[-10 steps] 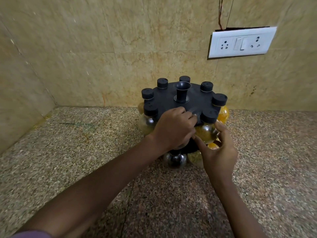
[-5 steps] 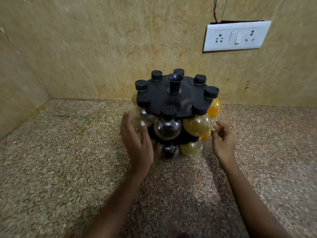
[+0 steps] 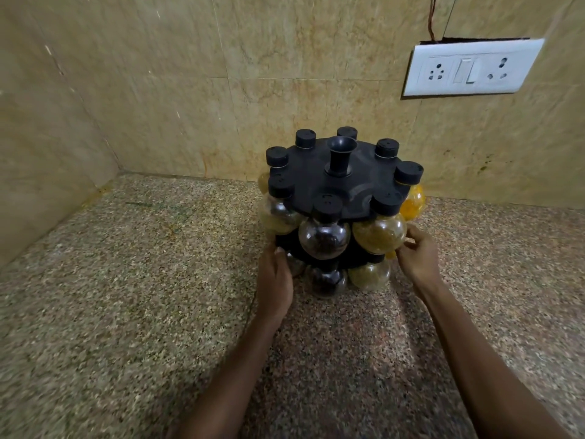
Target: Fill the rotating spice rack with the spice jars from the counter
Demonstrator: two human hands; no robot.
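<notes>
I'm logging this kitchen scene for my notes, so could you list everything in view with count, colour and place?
spice rack: one, black, two tiers, on the counter near the back wall
spice jars: eight black caps on the top tier, at least three jars below; clear round glass, holding dark, tan or yellow spice
counter: one, speckled brown granite
wall tiles: beige, behind and to the left
switch plate: one, white, upper right on the wall
wires: thin, above the plate
left hand: against the rack's lower left side
right hand: at its lower right side
</notes>
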